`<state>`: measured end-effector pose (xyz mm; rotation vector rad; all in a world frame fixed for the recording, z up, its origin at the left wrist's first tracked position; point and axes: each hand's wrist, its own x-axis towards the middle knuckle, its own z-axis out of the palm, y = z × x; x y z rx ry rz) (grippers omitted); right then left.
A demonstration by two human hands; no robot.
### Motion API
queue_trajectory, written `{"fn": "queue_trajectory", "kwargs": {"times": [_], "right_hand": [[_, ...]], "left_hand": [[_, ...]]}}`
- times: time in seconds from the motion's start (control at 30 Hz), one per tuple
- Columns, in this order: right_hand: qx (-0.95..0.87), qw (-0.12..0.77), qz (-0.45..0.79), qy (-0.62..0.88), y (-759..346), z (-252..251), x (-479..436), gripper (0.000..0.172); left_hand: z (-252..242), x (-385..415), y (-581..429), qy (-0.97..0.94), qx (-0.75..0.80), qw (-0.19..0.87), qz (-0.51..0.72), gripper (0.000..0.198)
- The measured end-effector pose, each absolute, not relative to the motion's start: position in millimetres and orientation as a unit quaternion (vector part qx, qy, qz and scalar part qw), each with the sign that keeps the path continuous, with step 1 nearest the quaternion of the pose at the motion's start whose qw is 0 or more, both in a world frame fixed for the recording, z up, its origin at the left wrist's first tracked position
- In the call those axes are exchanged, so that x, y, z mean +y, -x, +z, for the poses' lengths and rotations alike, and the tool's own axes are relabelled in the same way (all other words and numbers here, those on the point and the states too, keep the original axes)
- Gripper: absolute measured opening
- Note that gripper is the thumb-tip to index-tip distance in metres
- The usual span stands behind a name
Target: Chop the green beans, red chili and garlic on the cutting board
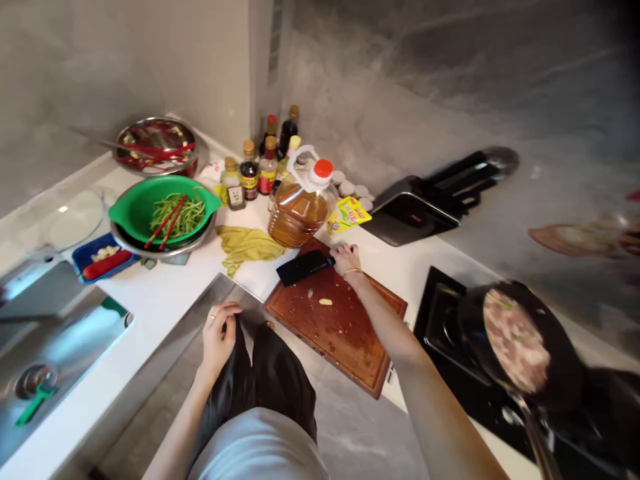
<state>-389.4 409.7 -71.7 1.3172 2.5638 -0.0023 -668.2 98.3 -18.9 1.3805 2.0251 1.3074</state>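
My right hand (347, 258) reaches over the wooden cutting board (345, 327) and its fingers are closed around the handle of a black cleaver (301, 267), whose blade lies flat on the board's far corner. A small pale piece of food (325, 302) lies on the board. My left hand (220, 333) rests at the counter's front edge against my dark trousers, fingers curled, with a ring on one finger; nothing shows in it.
A large oil jug (301, 207), sauce bottles (250, 177) and a yellow cloth (246, 245) stand behind the board. A green bowl of green beans with red chopsticks (165, 213), a blue tray (103, 259), a sink (45, 353) lie left. A black pan of food (515, 340) sits on the stove right.
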Motion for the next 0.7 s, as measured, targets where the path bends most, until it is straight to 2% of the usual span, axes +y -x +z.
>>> {"fn": "queue_trajectory", "kwargs": {"times": [0.17,0.27,0.37,0.53,0.63,0.7], "right_hand": [[0.921,0.202,-0.067,-0.325,363,-50,417,0.027],[0.917,0.185,-0.11,-0.334,362,-42,409,0.02],[0.919,0.112,-0.135,-0.352,385,-31,377,0.021],[0.936,0.048,-0.174,-0.302,485,-12,277,0.036],[0.953,0.008,-0.2,-0.229,582,-14,207,0.043],[0.96,0.004,-0.21,-0.184,656,-20,160,0.042]], "left_hand": [[-21,77,651,-0.386,0.773,0.153,0.479,0.025],[-23,60,662,-0.313,0.792,0.137,0.507,0.025],[-31,39,687,-0.243,0.796,0.101,0.545,0.023],[-49,-10,764,-0.134,0.818,0.051,0.557,0.02],[-55,-51,845,-0.112,0.834,0.007,0.54,0.021],[-56,-79,912,-0.093,0.846,-0.049,0.522,0.023]]}}
